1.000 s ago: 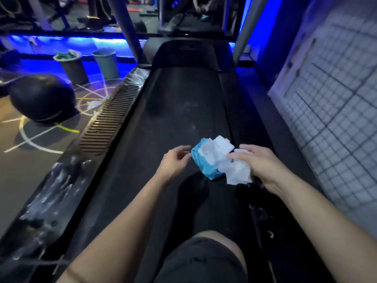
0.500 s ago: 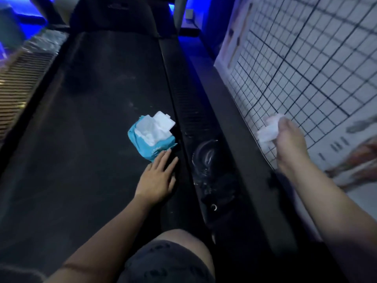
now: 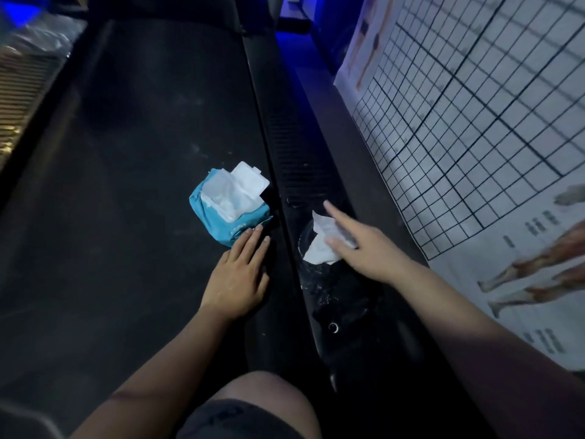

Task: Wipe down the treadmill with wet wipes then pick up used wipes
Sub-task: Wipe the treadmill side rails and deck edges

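The right hand [image 3: 357,245] lies spread on the treadmill's right side rail [image 3: 297,153], a little right of the middle of the frame. Its fingers are straight and fanned, and a crumpled white wet wipe [image 3: 319,245] is pressed flat beneath them. It looks like a press rather than a pinch, though the thumb is hidden in the dim light and I cannot tell whether it tucks round the wipe's edge. The wipe shows on the left side of the fingers, over a round glossy patch on the rail. Its long axis runs roughly along the rail, from a narrow peak at the top beside the index finger to a wider edge at the bottom.

The coming stroke depends on the rail. It is long and narrow and runs from the lower right centre of the frame toward the top centre, and its ribbed stretch lies directly up-frame of the fingertips. The index finger already points that way, so I judge the natural sweep to be along that axis, led by the right hand, which is the nearer one and the only one on the rail.

The left hand [image 3: 240,280] rests flat and holds nothing on the dark running belt [image 3: 142,185]. Its fingertips touch the near corner of the blue wipe pack [image 3: 228,204], whose white flap is open toward the upper right. A gridded anatomy poster [image 3: 474,122] fills the right of the frame, just beyond the rail.
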### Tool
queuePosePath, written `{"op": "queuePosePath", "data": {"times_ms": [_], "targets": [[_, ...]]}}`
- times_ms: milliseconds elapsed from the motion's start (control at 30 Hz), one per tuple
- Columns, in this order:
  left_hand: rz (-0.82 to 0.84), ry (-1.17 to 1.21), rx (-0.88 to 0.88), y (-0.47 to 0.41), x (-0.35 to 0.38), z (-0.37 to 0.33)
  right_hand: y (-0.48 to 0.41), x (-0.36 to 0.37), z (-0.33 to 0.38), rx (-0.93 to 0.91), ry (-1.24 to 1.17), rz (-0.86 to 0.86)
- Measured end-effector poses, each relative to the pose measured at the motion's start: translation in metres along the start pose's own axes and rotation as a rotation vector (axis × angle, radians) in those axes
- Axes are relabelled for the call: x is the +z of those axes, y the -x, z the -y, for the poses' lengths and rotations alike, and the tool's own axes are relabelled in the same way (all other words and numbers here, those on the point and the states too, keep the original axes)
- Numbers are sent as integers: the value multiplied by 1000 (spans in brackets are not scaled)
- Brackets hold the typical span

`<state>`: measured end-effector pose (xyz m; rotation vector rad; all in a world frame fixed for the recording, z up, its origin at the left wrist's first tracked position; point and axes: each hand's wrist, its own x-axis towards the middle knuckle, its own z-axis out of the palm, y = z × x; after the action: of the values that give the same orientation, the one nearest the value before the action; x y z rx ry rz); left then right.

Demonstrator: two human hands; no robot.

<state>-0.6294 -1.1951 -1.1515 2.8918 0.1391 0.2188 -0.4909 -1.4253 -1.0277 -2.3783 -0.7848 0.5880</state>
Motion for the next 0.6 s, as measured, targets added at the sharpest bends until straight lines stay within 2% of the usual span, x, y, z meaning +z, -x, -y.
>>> {"op": "queuePosePath", "data": {"times_ms": [67, 100, 200, 267, 433, 600], "targets": [[-4, -15, -3, 0, -1, -2, -3, 2, -5, 70, 6, -157], [-5, -23, -4, 0, -1, -2, -3, 6, -7, 78, 72, -170], [-6, -37, -7, 0, 0, -3, -5, 33, -9, 40, 337, 28], [-9, -46, -13, 0, 0, -4, -13, 50, -11, 61, 430, 114], [-10, -56, -10, -1, 2, -4, -51, 60, -11, 160, 564, 107], [-19, -62, -10, -1, 4, -3, -67, 55, -15, 128, 627, 120]]}}
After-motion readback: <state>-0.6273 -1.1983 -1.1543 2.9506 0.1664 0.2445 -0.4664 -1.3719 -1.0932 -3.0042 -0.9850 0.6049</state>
